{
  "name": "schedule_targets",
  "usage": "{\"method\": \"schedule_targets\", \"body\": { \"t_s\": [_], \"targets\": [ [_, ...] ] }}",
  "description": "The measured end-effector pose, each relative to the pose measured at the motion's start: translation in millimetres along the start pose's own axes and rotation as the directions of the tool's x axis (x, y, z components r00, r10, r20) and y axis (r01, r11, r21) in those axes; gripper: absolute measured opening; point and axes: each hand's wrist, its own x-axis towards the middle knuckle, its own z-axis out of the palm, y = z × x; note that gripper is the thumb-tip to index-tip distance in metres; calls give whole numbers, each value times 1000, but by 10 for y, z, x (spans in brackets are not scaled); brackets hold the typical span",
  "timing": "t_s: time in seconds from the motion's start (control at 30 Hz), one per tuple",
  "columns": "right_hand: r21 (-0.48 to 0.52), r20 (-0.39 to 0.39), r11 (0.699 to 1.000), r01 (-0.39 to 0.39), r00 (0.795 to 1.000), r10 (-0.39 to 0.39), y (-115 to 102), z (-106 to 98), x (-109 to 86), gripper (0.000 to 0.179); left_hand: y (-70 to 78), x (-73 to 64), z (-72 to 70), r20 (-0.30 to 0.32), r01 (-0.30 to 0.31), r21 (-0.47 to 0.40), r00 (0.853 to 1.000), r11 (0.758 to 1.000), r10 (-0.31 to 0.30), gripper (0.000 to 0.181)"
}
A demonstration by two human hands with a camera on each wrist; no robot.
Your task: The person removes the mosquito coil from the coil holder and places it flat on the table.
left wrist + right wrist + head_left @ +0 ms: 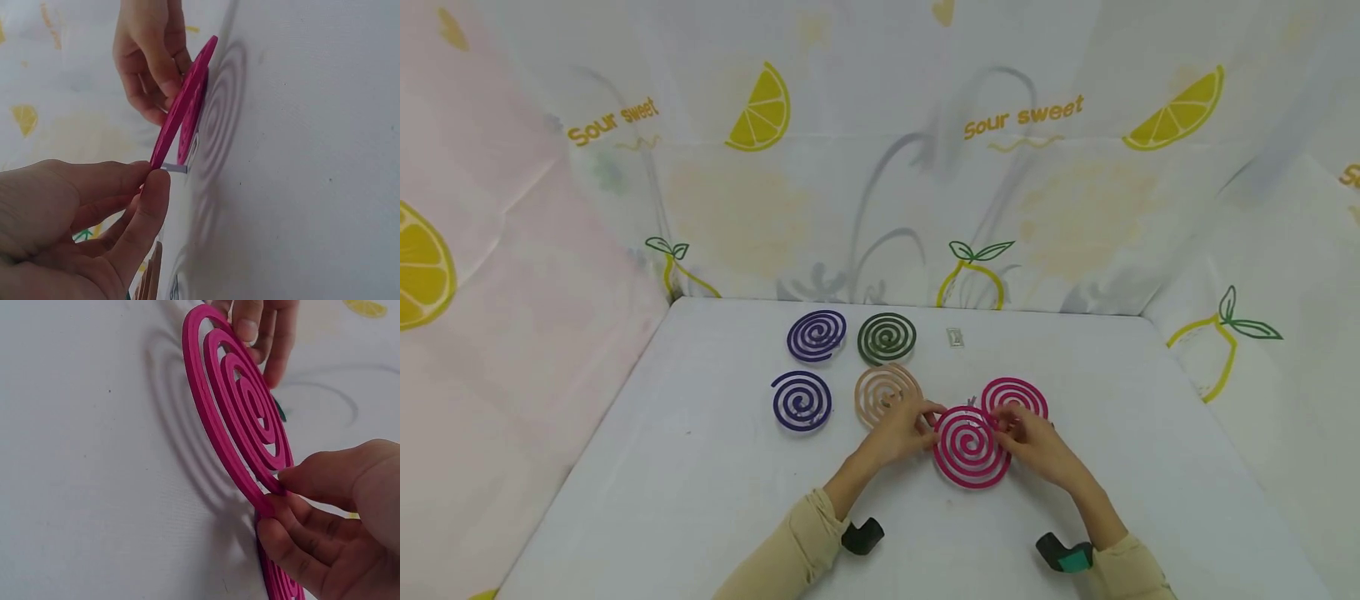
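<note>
A pink mosquito coil [972,468] is held up off the table between both hands, tilted, its shadow showing below it in the wrist views. My left hand [901,432] pinches its left rim between thumb and fingers. On the opposite rim, the thumb and fingers of my right hand [1037,442] grip the coil. Behind it lies a second pink coil [1013,388], partly covered by the right hand. A thin metal piece [175,167] shows near the held coil in the left wrist view. Beside the left hand sits a tan coil [872,385], partly hidden by it.
Two dark blue coils [802,402] are on the left of the white table [685,492]. Farther back are a green coil [887,335] and a small flat metal piece [955,337]. Lemon-printed cloth [850,183] walls the table's back and sides.
</note>
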Motion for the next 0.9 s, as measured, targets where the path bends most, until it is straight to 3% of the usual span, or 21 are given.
{"method": "schedule_targets", "body": {
  "t_s": [0.27, 0.43, 0.77, 0.9],
  "targets": [
    [-59, 28, 998, -6, 1000, 8, -16, 56, -60, 29, -12, -85, 47, -2, -34, 61, 999, 998, 34, 36],
    [-114, 22, 993, -27, 999, 30, -21, 69, -79, 29, -23, -113, 94, -6, -18, 38, 1000, 999, 18, 35],
    [-100, 31, 993, -61, 997, 64, -22, 62, -122, 31, -13, -143, 191, -33, -43, 89, 998, 995, 46, 34],
    [-137, 10, 988, -76, 997, 78, -52, 53, -147, 33, -21, -130, 255, -45, -65, 138, 996, 988, 72, 33]
  ]
}}
